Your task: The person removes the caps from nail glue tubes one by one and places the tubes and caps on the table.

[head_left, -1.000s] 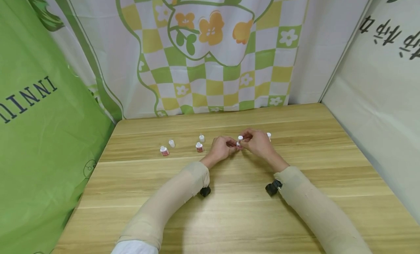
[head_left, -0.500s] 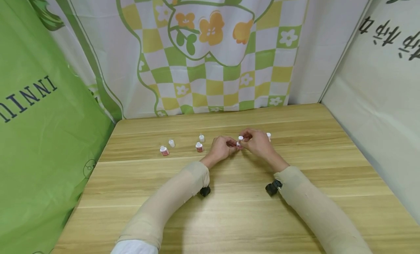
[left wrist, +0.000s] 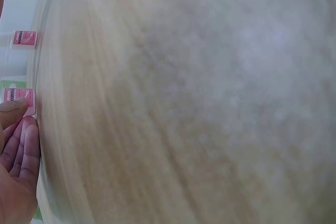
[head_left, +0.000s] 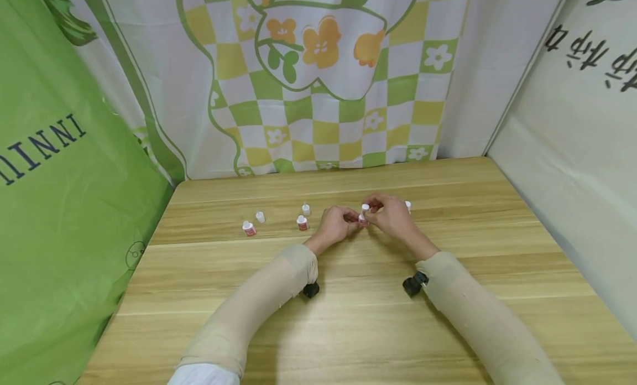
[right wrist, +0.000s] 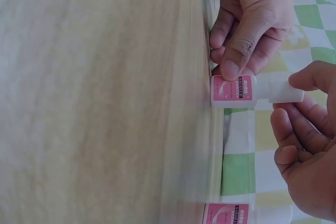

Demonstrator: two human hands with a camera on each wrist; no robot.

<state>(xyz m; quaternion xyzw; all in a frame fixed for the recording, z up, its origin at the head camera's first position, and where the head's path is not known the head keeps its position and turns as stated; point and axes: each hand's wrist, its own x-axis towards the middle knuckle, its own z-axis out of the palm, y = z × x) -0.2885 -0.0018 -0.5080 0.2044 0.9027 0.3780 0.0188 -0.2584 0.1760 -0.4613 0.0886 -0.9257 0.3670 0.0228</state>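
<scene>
A small nail glue bottle with a pink label stands upright on the table between the hands. My left hand pinches its body, thumb on the near side. With thumb and fingers, my right hand pinches the white cap above the bottle; a narrower white part shows between cap and body. In the left wrist view only the fingers and the lower part of the bottle appear, at the left edge. Another glue bottle stands to the right, partly behind the right hand in the head view.
On the left of the wooden table stand two more nail glue bottles, one nearer and one farther left. Behind each is a small white cap-like piece, one at the left, one near the middle. Cloth hangs at the back.
The cap in the right fingers sits very slightly higher above the bottle. Both hands otherwise stay in place, and the other bottles have not moved.
</scene>
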